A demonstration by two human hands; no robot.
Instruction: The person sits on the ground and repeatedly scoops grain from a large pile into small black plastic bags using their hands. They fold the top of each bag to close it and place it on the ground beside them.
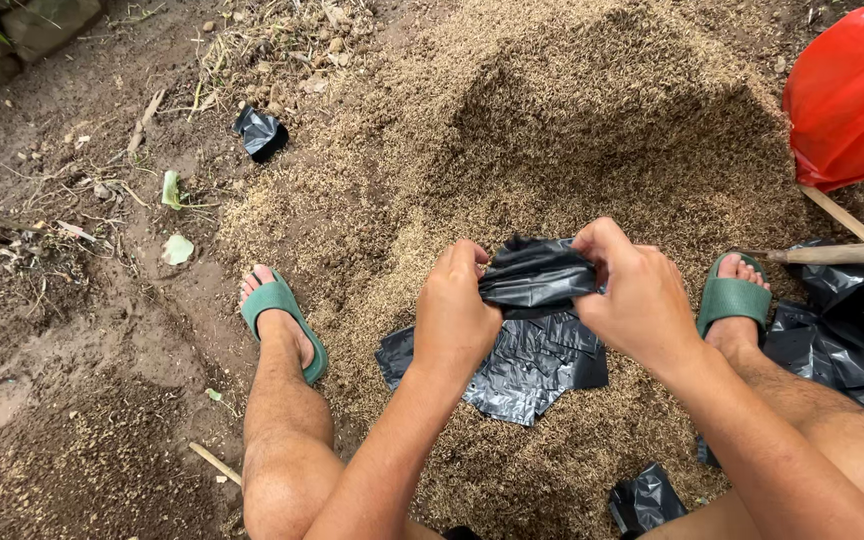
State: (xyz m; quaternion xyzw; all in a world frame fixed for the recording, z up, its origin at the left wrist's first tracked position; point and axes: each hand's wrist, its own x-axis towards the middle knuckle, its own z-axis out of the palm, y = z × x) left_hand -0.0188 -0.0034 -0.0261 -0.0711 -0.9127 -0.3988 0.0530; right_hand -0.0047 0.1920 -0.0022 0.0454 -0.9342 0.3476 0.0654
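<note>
Black plastic bag (535, 275), crumpled and glossy, pinched between left hand (455, 310) and right hand (632, 290), both grasping its upper edge above more black bags (522, 365) lying on a husk pile (572, 130), tan and granular. Green sandals (282, 310) flank it. Right: red bag (847, 95), wooden stick (827, 255). Surrounding: damp brown soil (62, 300).

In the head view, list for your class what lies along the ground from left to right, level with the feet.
Pale green leaf → left green sandal → left hand → black plastic bag → right hand → right green sandal → wooden stick.
</note>
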